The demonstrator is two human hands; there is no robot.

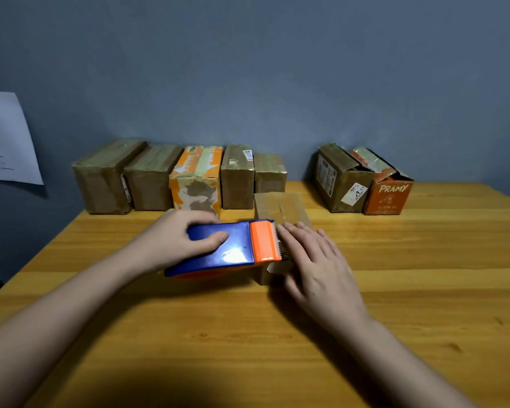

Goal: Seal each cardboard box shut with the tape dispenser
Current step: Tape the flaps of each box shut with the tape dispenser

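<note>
A grey-blue wall [277, 69] rises behind a yellow-brown wooden surface [424, 290] with visible grain. A white paper sheet [8, 136] with faint marks hangs on the wall at left.

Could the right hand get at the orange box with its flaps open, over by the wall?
Probably yes: the right hand lies flat on the small box, holding nothing, and bare table lies between it and the orange box.

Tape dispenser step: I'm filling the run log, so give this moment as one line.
left hand grips tape dispenser | right hand flat on small cardboard box | PRAMY box flaps open
</note>
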